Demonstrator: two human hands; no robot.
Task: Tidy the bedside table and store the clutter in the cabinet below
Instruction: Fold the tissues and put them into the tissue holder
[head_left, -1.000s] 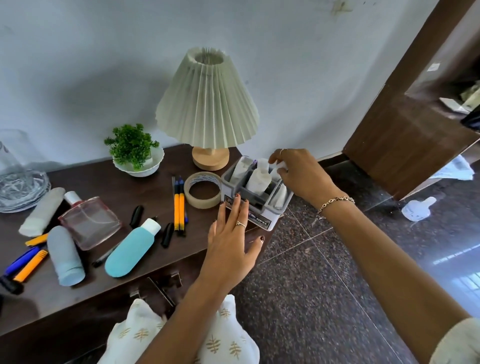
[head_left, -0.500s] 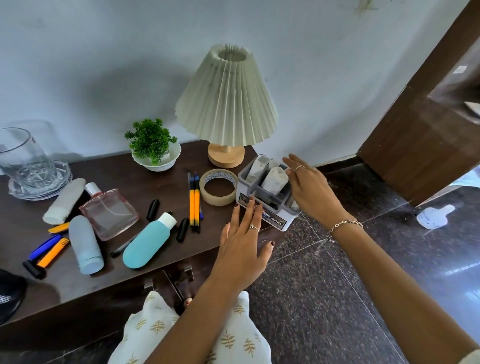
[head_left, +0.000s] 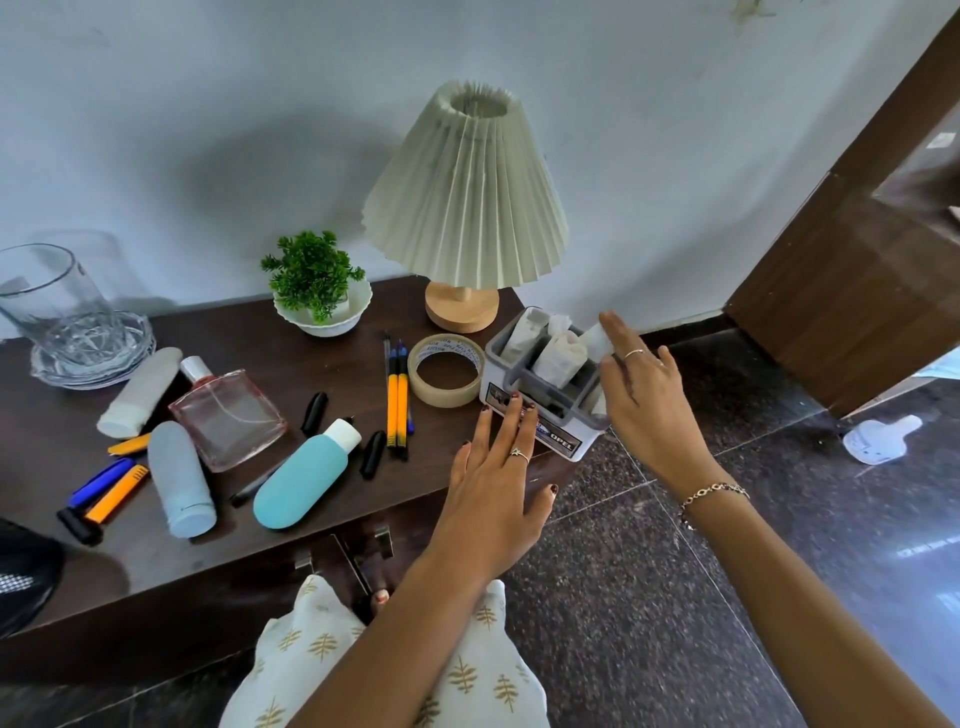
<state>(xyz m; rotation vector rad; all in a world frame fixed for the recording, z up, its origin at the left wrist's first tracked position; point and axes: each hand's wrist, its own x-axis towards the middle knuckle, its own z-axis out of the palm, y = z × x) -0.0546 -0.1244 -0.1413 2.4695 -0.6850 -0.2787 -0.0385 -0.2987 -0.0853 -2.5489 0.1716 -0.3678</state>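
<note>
Organizer caddy (head_left: 540, 415) between both hands, left hand (head_left: 493, 488) touching, right hand (head_left: 644, 395) beside

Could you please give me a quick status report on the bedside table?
Left hand open, fingertips on organizer box. Right hand open at its far side. Bottles, pens, tape roll uncleared.
</note>
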